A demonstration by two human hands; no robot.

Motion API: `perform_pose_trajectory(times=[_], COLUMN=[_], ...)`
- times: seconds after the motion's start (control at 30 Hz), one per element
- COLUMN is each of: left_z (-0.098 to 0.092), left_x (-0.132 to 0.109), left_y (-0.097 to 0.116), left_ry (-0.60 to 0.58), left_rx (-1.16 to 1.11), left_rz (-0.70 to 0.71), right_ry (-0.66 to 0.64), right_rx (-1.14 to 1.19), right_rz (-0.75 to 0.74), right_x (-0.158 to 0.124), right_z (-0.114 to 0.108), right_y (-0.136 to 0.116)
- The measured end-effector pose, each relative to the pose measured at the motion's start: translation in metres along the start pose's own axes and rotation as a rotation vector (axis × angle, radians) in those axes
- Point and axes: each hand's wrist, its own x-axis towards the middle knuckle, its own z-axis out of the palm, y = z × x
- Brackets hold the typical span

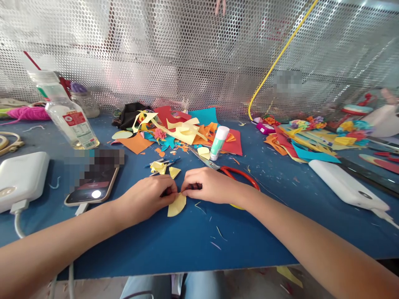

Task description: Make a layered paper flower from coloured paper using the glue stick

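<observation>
A small yellow paper piece (177, 207), creased and shaped like a fan, is pinched between both hands low over the blue table. My left hand (149, 197) has thumb and fingertips closed on its upper left edge. From the right, my right hand (210, 185) pinches its top corner. Just beyond the left hand lie folded yellow paper bits (158, 167) and a loose yellow piece (174, 172). Red-handled scissors (240, 171) lie partly under the right hand and wrist. A white glue stick (219, 143) stands upright behind the right hand.
Colored paper scraps (187, 131) are heaped at the back. A phone (96, 178), a power bank (23, 178) and a tilted clear bottle (71, 116) stand or lie left. Another power bank (347, 185) and paper flowers (352, 128) are right. Perforated metal (187, 54) closes the back.
</observation>
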Motion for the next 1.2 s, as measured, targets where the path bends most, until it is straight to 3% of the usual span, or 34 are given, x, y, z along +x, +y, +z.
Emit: perform_pose_trajectory(times=[0.17, 0.4, 0.57, 0.7, 1.03, 1.2], left_z=[-0.004, -0.010, -0.008, -0.011, -0.015, -0.014], left_x=[-0.003, -0.004, -0.004, -0.007, -0.011, -0.013], left_y=[0.004, 0.007, 0.002, 0.006, 0.010, 0.013], left_ry=[0.029, 0.096, 0.241, 0.313, 0.456, 0.470], left_rx=[-0.096, -0.287, -0.357, -0.349, -0.274, -0.279], left_rz=[-0.077, -0.082, -0.090, -0.070, 0.122, 0.122], right_ry=[0.028, 0.209, 0.378, 0.399, 0.499, 0.505], right_rx=[-0.068, -0.270, -0.025, 0.146, 0.105, 0.125], right_rz=[0.027, -0.070, 0.018, 0.036, -0.090, -0.086], right_x=[0.000, -0.003, -0.003, -0.001, -0.002, -0.002], right_z=[-0.003, -0.005, -0.005, -0.004, -0.003, -0.002], right_y=[-0.004, -0.012, -0.016, -0.016, -0.020, -0.025])
